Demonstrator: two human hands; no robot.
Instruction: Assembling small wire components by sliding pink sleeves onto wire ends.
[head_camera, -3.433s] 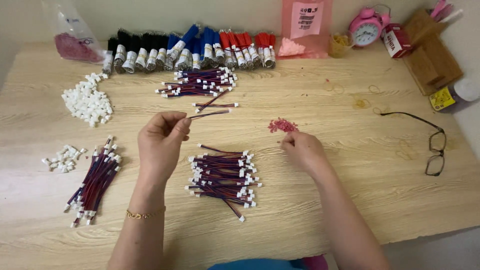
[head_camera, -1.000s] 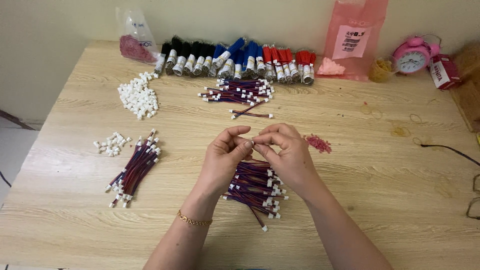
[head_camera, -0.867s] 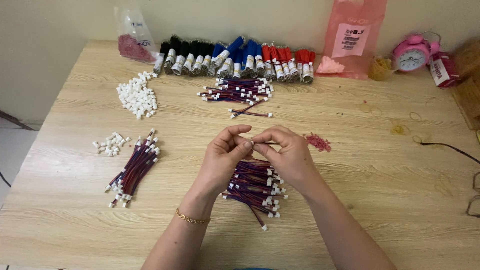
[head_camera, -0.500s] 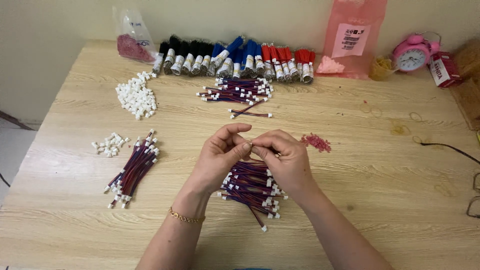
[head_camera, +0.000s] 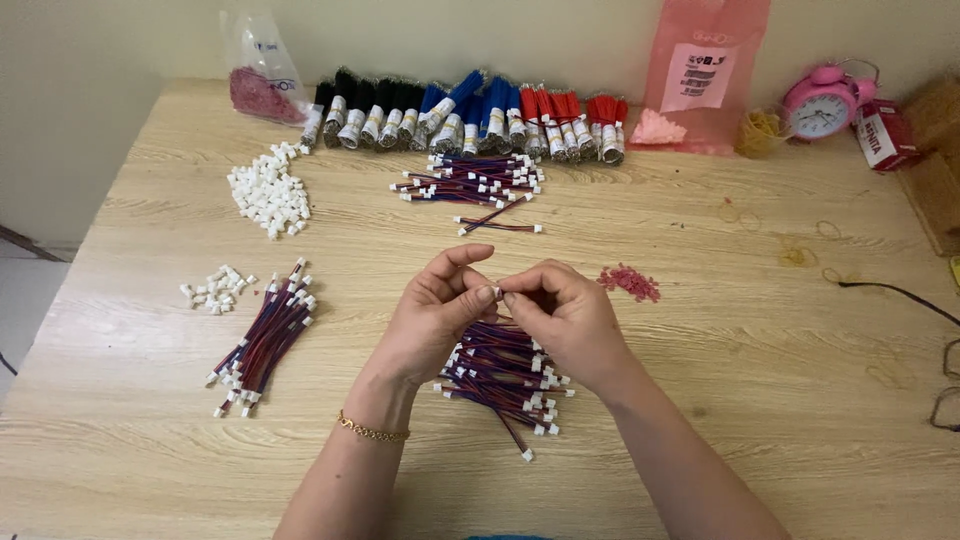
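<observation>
Pinching at frame centre, the left hand (head_camera: 432, 318) and right hand (head_camera: 566, 318) are held fingertip to fingertip, both closed on something small; the held piece is hidden by the fingers, so what it is cannot be told. Just below them lies a wire bundle (head_camera: 505, 378) of red and blue leads with white plugs, partly covered by the hands. Such leads are judged light, limp and springy; a grip at the stiff white plug end is judged surest. Another wire pile (head_camera: 262, 337) lies at left, loose white connectors (head_camera: 268, 192) at upper left, red beads (head_camera: 630, 282) just right. Bare table (head_camera: 760, 400) is seen lower right; edges stay well apart.
</observation>
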